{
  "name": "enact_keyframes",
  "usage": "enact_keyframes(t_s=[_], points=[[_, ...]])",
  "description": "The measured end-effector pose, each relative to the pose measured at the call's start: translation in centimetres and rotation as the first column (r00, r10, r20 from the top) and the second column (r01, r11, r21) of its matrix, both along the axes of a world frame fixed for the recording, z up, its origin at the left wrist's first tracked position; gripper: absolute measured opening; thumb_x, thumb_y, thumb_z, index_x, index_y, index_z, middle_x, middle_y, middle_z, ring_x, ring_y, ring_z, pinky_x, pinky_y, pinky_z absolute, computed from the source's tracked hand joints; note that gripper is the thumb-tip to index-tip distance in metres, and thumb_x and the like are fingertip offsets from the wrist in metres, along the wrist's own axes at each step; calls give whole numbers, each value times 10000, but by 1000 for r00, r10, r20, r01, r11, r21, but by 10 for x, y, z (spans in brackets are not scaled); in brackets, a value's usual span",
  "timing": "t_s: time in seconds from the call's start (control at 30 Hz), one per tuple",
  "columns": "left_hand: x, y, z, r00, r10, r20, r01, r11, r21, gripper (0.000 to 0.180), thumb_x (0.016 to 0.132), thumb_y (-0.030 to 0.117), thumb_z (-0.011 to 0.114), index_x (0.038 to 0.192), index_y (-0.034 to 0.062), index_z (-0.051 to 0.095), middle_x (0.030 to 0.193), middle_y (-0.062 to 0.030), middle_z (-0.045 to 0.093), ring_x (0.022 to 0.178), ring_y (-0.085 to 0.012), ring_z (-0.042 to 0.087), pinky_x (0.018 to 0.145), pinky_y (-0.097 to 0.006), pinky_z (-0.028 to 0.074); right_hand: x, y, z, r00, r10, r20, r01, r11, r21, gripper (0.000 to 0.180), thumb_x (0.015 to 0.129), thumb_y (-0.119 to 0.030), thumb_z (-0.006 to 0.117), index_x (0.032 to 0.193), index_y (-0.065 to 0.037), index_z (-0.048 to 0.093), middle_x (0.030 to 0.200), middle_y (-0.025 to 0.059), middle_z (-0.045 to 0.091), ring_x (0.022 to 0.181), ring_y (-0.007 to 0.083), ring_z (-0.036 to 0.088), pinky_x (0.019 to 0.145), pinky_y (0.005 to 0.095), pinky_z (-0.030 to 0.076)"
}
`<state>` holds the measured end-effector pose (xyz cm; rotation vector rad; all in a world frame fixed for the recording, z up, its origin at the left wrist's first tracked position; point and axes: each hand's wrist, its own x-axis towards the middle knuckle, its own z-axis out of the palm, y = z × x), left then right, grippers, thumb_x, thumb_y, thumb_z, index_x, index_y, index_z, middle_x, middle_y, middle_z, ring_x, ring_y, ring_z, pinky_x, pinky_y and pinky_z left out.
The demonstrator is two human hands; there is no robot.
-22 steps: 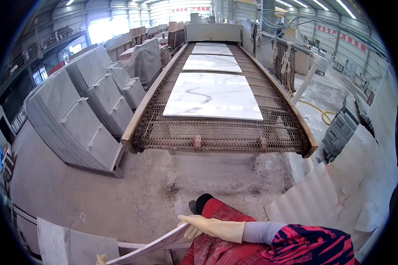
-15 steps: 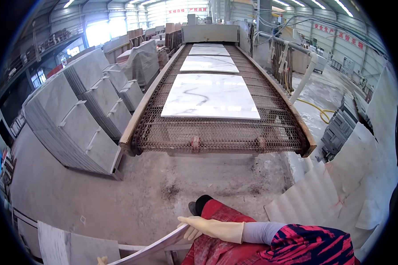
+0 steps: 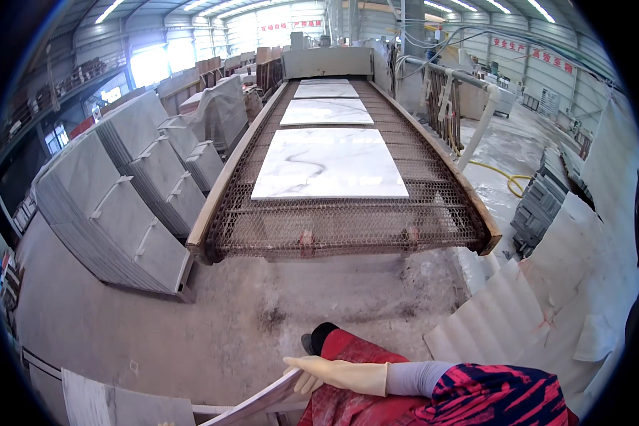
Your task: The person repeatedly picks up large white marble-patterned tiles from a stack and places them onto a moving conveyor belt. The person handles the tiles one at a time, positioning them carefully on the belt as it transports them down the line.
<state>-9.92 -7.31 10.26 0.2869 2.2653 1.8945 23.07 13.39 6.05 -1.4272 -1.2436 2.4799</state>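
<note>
- A long conveyor with a wire-mesh belt (image 3: 334,224) runs ahead of both hands, well apart from them, its near end facing the person.
- Stacked slabs (image 3: 135,227) lean in rows ahead of the hands and to their left, out of reach across the floor.
- Pale sheeting (image 3: 497,312) spreads ahead and to the right of the right hand, apart from it.
- A glossy white panel (image 3: 326,167) with a grey vein lies flat on the belt, straight ahead of the hands; other panels lie beyond it.
- A pale slab (image 3: 149,408) stands to the left of the right hand, near the bottom edge of the view.
- The held slab (image 3: 263,402) shows almost edge-on, slanting from the right hand down and left out of view. It looks like stone: probably heavy for its thickness, stiff, and brittle at corners and edges. A polished face would be slippery, more so if wet. The sound hold is by opposite edges, a hand at each end, fingers kept clear of the corners.
- The right hand (image 3: 337,373), in a cream glove, is closed on the slab's upper right end, in front of the red apron (image 3: 348,410).
- The left hand (image 3: 165,424) shows only as a sliver at the bottom edge; whether it grips cannot be told.
</note>
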Motion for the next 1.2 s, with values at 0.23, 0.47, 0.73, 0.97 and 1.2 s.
enact_keyframes(t_s=[0.23, 0.47, 0.73, 0.97, 1.2], points=[[1, -4, 5, 998, 16, 68, -16, 1000, -13, 472, 959, 358, 480, 1184, -37, 607, 1175, -180, 607, 1128, -289, 532, 1007, -403, 378, 0, 0, 9, 999, 36, -22, -37, 999, -12, 712, 932, -642, 349, 1349, -91, 520, 1104, 226, 646, 971, 323, 644, 871, 387, 510], [4, -6, 11, 993, -57, 104, 63, 997, -55, 516, 981, 393, 445, 1270, -20, 556, 1223, -179, 584, 1160, -306, 517, 1033, -424, 375, 6, 2, -8, 1000, -1, -22, 1, 1000, 0, 695, 938, -631, 349, 1342, -97, 535, 1101, 228, 653, 986, 328, 645, 882, 391, 507], [2, -11, -3, 990, -43, 135, 28, 994, 110, 505, 1001, 373, 409, 1288, -22, 539, 1235, -179, 575, 1134, -313, 531, 987, -437, 431, 3, 4, 1, 1000, -10, 7, 10, 1000, -24, 654, 948, -605, 355, 1330, -112, 555, 1106, 227, 652, 995, 332, 643, 895, 398, 507], [5, -3, 8, 998, 19, 53, -20, 1000, 23, 444, 971, 330, 509, 1085, -77, 644, 1028, -183, 644, 945, -288, 586, 872, -425, 475, 2, 5, -18, 1000, -10, -13, 10, 999, -36, 682, 940, -622, 355, 1353, -108, 529, 1122, 245, 641, 1007, 339, 639, 911, 404, 509], [5, -4, 8, 998, 4, 57, -6, 1000, 23, 429, 965, 341, 518, 1027, -57, 666, 997, -171, 644, 925, -281, 583, 857, -426, 474, 4, 7, -34, 999, -12, -30, 11, 1000, -15, 692, 932, -631, 366, 1331, -94, 543, 1107, 230, 653, 973, 328, 653, 882, 397, 524]])
